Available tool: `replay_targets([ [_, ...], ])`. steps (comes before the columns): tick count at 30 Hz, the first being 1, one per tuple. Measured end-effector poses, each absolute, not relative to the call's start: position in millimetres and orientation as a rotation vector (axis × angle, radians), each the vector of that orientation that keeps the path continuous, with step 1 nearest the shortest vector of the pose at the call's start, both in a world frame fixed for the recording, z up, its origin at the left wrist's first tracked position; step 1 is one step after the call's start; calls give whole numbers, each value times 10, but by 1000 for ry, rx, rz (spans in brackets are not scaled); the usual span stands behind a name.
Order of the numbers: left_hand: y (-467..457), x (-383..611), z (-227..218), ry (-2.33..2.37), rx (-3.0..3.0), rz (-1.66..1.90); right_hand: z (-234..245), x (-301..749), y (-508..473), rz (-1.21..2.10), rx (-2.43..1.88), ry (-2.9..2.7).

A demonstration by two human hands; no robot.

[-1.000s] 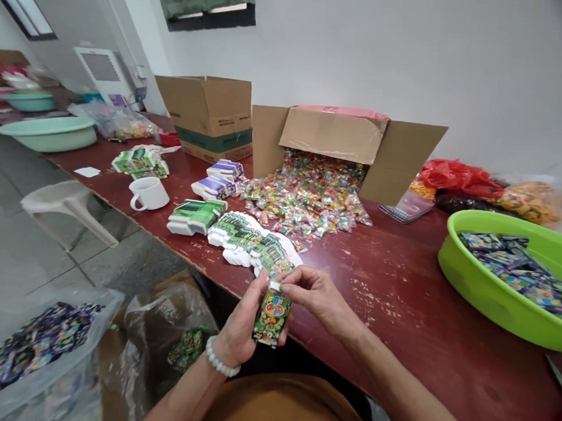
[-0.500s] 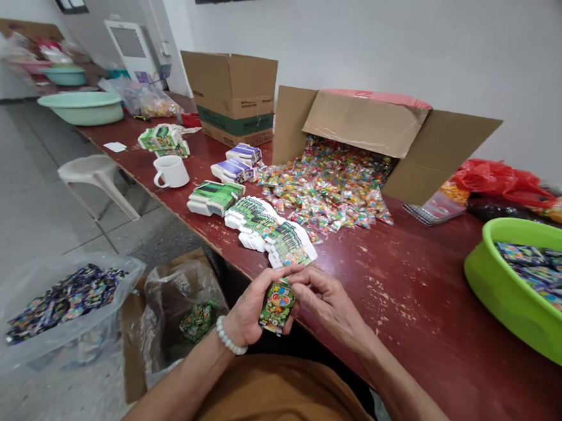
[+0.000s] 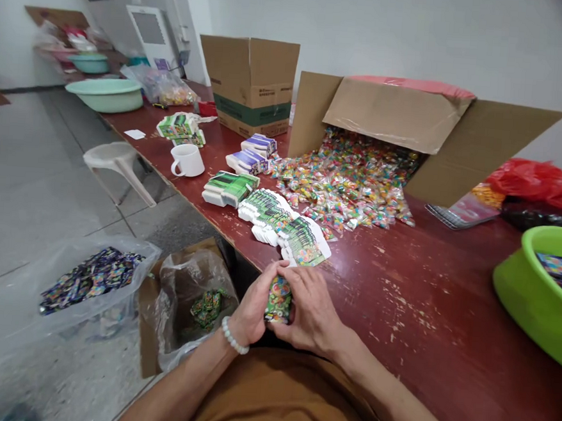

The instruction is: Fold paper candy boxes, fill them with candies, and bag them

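Both my hands close around a small green printed box (image 3: 279, 298) at the near edge of the dark red table (image 3: 424, 291). My left hand (image 3: 251, 311), with a white bead bracelet on the wrist, grips its left side. My right hand (image 3: 308, 310) wraps over its right side and top. Just beyond them a row of flat green-and-white box blanks (image 3: 284, 227) lies fanned on the table. Further back, a tipped cardboard box (image 3: 412, 126) spills several small wrapped sweets (image 3: 347, 189) across the table.
A lime green basin (image 3: 534, 299) with dark packets is at the right. A white mug (image 3: 188, 160), purple box stacks (image 3: 253, 156) and an upright carton (image 3: 251, 83) stand to the left. On the floor are a bag-lined box (image 3: 187, 306) and a clear bag of packets (image 3: 88, 280).
The view has swung left and down. My hands have lowered the green box toward my lap, and my right hand has closed over its top and side.
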State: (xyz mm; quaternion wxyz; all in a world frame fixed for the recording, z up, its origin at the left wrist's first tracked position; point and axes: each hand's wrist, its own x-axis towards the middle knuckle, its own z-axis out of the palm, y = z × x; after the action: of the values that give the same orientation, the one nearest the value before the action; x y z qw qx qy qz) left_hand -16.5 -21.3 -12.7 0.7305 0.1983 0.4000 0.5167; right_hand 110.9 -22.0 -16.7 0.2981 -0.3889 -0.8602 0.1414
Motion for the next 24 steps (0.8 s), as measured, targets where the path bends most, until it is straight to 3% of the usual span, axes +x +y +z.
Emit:
replay_targets([
  [4,-257,-602,-305,1158,727,1151,-270,1332,57,516,-1092,-2189],
  [10,-192,-1488,-700,2000,1233,1043,-504,1775,626,268,-1704,-1913],
  [19,49,-646,-423,1790,2226,1016,-734,1609,603,204,-1936,-1757],
  [24,255,-197,-375,1817,2509,769,-726,1658,604,481,-1712,-1438],
])
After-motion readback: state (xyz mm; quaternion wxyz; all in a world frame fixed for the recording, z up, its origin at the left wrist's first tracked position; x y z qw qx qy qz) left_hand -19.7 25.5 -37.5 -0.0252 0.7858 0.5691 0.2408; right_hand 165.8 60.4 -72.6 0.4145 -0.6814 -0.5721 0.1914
